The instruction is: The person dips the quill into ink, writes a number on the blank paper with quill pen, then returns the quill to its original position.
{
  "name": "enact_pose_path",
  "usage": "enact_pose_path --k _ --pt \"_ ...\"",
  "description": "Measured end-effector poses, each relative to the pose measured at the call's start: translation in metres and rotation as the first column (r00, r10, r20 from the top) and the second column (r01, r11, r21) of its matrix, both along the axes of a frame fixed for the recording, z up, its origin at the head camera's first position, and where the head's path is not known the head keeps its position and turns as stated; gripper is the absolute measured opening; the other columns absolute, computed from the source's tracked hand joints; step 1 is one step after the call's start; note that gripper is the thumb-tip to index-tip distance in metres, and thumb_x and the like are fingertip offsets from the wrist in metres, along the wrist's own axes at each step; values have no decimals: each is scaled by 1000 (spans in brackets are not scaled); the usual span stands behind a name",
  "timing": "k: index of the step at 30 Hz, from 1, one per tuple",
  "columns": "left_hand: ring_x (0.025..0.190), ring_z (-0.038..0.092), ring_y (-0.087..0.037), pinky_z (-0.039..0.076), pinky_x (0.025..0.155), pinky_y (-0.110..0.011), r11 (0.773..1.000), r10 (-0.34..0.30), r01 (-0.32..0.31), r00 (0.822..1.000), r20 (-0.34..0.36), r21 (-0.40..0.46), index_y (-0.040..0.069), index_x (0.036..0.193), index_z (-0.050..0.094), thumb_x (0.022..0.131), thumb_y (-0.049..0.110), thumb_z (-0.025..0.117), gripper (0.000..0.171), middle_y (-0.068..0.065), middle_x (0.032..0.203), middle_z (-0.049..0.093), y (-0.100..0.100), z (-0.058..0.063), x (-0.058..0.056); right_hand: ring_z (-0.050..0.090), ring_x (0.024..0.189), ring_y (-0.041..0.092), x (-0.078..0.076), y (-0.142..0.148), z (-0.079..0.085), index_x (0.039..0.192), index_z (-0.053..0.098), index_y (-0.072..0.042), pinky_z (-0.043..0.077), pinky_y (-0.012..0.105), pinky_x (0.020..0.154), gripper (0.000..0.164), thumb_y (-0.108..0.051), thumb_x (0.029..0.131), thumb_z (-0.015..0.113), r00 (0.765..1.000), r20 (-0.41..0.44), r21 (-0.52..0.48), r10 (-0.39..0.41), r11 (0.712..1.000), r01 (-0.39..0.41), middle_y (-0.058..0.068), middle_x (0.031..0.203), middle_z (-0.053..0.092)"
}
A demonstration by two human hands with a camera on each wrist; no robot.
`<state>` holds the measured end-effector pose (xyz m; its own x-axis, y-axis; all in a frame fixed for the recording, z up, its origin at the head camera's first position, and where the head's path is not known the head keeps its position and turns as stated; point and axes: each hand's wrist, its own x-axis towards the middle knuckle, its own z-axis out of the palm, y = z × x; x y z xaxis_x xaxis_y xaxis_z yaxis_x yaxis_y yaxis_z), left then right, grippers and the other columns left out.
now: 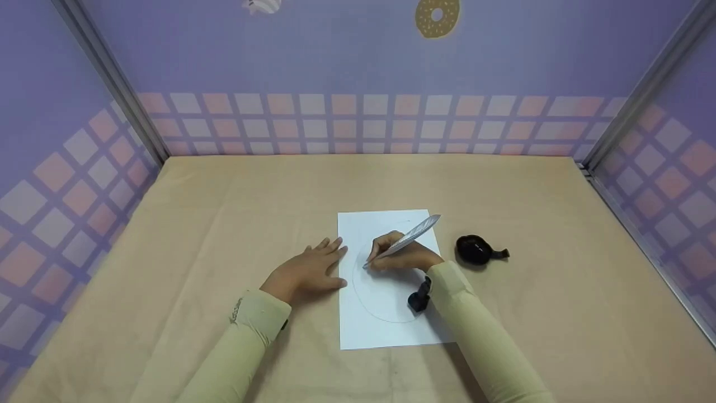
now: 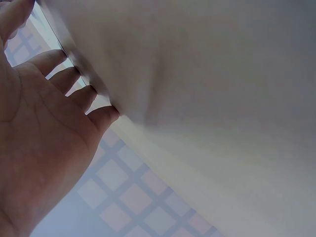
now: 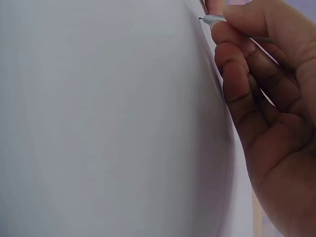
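Note:
In the head view my right hand (image 1: pixel 404 256) pinches a silvery, feather-shaped pen (image 1: pixel 418 229), its tip down on a white sheet of paper (image 1: pixel 358 330). A thin curved line on the sheet bows out to the left and round along the bottom. The right wrist view shows the pen's tip (image 3: pixel 210 19) beyond the thumb and fingertips of that hand (image 3: pixel 276 98). My left hand (image 1: pixel 310 272) lies spread at the sheet's left edge, fingertips and thumb touching it. In the left wrist view that hand (image 2: pixel 49 123) appears palm side, fingers on the surface.
Right of the paper lies a glossy black rounded object (image 1: pixel 474 250) with a short, flared neck. A beige cloth (image 1: pixel 235 196) covers the table. Purple walls (image 1: pixel 358 61) with pink and white squares enclose its back and sides. A small black device (image 1: pixel 418 300) hangs at my right wrist.

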<state>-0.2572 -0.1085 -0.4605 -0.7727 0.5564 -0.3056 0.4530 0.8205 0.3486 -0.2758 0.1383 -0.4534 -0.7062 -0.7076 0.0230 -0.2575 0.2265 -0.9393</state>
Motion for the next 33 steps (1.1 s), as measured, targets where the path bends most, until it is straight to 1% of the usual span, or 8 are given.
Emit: enact_pose_path --k 10,17,22,24,27,29,33 --pt "150 5 -29 11 121 -51 1000 -4 4 1000 -3 0 15 154 22 92 50 53 78 -2 163 9 0 1 1 47 64 1 -1 -3 -2 89 63 18 37 14 61 13 12 77 66 1000 25 -13 10 1000 -10 -5 74 65" --pt "151 4 -28 9 121 -51 1000 -1 1 1000 8 -6 16 155 21 92 50 54 78 -2 163 8 0 2 1 49 66 3 -1 -4 -1 89 63 17 40 16 64 14 9 78 66 1000 17 -6 19 1000 -19 4 78 67" --pt "151 4 -27 9 121 -51 1000 3 -2 1000 6 -9 16 155 21 92 50 54 78 -2 163 8 0 3 2 48 66 3 0 -5 -2 89 63 17 39 16 63 14 9 78 67 1000 14 -6 18 1000 -18 5 77 66" --pt "151 4 -27 9 121 -51 1000 5 -4 1000 6 -10 16 155 21 92 50 54 78 -2 163 8 0 3 2 47 65 3 0 -6 -2 88 63 17 38 15 62 14 8 77 67 1000 0 -6 25 1000 -25 9 77 67" --pt "151 4 -27 10 121 -52 1000 5 -5 1000 1 -6 15 154 22 92 50 54 78 -3 163 9 0 3 2 48 65 2 0 -7 -3 88 63 17 38 15 62 13 9 77 66 999 -22 -2 32 999 -32 20 81 68" --pt "151 5 -27 10 121 -52 1000 4 -4 1000 -2 -4 15 154 22 92 51 53 78 -3 163 9 0 2 2 48 65 2 0 -8 -2 88 63 17 39 15 63 12 10 78 66 999 -26 -2 38 999 -38 25 83 67" --pt "150 5 -27 11 121 -52 1000 2 -2 1000 -10 3 15 154 23 92 51 53 77 -3 163 10 0 3 3 48 67 2 2 -9 -1 88 63 17 38 15 64 12 12 77 65 999 -23 1 40 999 -40 29 85 66"
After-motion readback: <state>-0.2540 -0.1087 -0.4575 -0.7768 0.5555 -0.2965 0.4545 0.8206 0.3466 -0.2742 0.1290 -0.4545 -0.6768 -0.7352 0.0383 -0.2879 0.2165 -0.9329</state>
